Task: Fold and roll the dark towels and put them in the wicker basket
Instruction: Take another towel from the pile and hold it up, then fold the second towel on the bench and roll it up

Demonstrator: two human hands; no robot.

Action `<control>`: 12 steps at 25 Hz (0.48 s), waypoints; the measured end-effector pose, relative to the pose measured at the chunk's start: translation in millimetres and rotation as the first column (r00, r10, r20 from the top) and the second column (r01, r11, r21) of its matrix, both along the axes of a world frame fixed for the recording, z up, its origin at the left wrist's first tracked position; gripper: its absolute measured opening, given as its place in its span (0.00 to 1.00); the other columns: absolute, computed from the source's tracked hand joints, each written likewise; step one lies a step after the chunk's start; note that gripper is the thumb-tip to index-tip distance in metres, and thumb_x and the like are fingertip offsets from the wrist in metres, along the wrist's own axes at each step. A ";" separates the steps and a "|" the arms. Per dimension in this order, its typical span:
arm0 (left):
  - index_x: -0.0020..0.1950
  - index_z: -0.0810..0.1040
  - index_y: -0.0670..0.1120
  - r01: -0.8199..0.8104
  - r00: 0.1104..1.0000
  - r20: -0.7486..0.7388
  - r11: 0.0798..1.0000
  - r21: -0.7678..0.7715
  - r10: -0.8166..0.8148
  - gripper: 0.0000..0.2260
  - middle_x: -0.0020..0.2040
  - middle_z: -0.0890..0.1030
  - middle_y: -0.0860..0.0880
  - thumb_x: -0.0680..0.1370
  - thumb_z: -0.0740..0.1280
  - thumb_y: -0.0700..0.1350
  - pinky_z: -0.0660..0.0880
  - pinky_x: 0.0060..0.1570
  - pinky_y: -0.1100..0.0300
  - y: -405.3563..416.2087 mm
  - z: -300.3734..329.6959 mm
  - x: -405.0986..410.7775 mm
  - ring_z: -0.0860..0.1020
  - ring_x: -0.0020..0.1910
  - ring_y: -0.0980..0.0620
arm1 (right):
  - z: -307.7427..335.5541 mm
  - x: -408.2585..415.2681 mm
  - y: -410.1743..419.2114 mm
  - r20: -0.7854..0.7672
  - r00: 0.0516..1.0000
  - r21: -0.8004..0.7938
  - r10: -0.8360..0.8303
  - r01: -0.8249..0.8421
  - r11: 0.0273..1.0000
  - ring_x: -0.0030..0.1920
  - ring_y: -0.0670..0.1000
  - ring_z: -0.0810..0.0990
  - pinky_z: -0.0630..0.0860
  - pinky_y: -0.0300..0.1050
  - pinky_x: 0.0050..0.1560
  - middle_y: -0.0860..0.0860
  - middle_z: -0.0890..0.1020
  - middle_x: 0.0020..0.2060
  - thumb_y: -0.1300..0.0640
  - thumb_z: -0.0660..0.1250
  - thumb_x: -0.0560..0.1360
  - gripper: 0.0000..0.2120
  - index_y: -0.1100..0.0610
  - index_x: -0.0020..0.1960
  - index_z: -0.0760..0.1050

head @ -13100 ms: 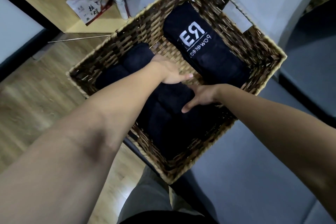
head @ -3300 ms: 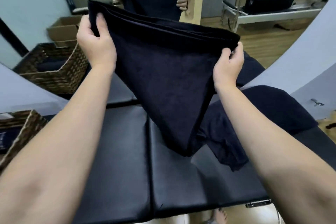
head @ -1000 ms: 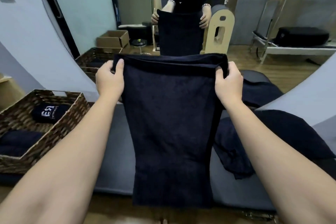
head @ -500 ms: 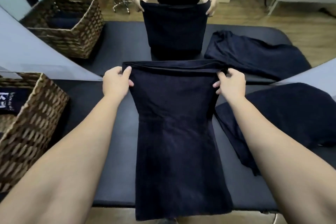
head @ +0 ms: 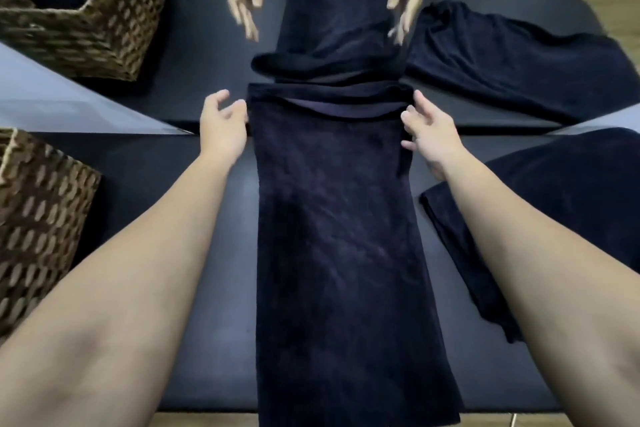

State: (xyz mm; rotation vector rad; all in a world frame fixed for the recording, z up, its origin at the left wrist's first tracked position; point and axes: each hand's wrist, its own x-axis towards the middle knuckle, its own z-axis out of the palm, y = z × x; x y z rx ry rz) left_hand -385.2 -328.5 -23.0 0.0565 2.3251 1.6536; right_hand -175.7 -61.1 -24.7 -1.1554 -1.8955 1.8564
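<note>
The left hand (head: 223, 125) hovers with its fingers loosely spread and relaxed, holding nothing, its fingertips just beside the left top corner of the long folded dark navy towel (head: 343, 246). The right hand (head: 431, 135) is likewise open and empty, fingers relaxed, just beside the towel's right top corner; whether either hand touches the cloth cannot be told.

At the far left stands the brown woven wicker basket (head: 38, 215) on the black padded bench (head: 214, 340), only its corner and side wall in view. The folded towel lies flat along the middle of the bench, running from a rumpled, slightly turned-over top edge between the hands down over the near edge. Right of it, partly behind the right forearm, a second dark towel (head: 571, 204) lies loosely spread on the bench.

Across the top, a mirror (head: 52, 104) repeats the basket, the towels and the two open hands.
</note>
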 end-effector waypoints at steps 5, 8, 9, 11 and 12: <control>0.72 0.70 0.51 0.039 0.999 0.032 0.994 -0.105 -0.036 0.19 0.63 0.81 0.51 0.81 0.64 0.49 0.75 0.65 0.53 -17.5 -22.2 38.2 0.79 0.60 0.54 | -22.7 27.9 -15.4 0.035 0.999 -0.011 0.009 -0.009 1.000 0.62 0.46 0.76 0.78 0.43 0.50 0.51 0.70 0.76 0.55 0.66 0.83 0.26 0.49 0.79 0.64; 0.74 0.69 0.49 0.087 0.996 0.029 0.985 -0.151 -0.084 0.19 0.68 0.77 0.51 0.83 0.64 0.48 0.70 0.51 0.74 -24.2 -26.5 80.9 0.76 0.62 0.57 | -26.2 55.4 -33.9 0.048 0.998 -0.020 0.030 -0.029 0.999 0.69 0.49 0.76 0.79 0.41 0.48 0.50 0.72 0.75 0.55 0.66 0.83 0.24 0.49 0.78 0.67; 0.74 0.69 0.49 0.110 0.994 0.030 0.981 -0.159 -0.107 0.19 0.69 0.76 0.51 0.83 0.64 0.48 0.68 0.49 0.76 -27.8 -26.7 98.3 0.75 0.62 0.58 | -27.4 66.9 -41.5 0.047 0.998 -0.023 0.051 -0.050 0.998 0.70 0.50 0.75 0.79 0.41 0.48 0.50 0.72 0.74 0.55 0.65 0.83 0.24 0.49 0.77 0.67; 0.75 0.69 0.50 0.168 0.986 0.017 0.969 -0.178 -0.168 0.20 0.72 0.75 0.51 0.83 0.65 0.50 0.70 0.58 0.70 -38.5 -30.5 130.5 0.75 0.64 0.58 | -30.7 89.9 -57.3 0.048 0.995 -0.013 0.084 -0.084 0.996 0.71 0.51 0.74 0.79 0.44 0.53 0.49 0.72 0.74 0.55 0.65 0.83 0.23 0.49 0.77 0.68; 0.75 0.69 0.51 0.189 0.982 0.011 0.962 -0.196 -0.191 0.21 0.72 0.74 0.51 0.82 0.65 0.51 0.71 0.63 0.64 -46.8 -35.0 148.3 0.75 0.65 0.57 | -33.2 104.6 -66.5 0.054 0.993 0.002 0.107 -0.107 0.994 0.72 0.50 0.74 0.79 0.48 0.59 0.49 0.72 0.74 0.56 0.66 0.83 0.23 0.49 0.77 0.69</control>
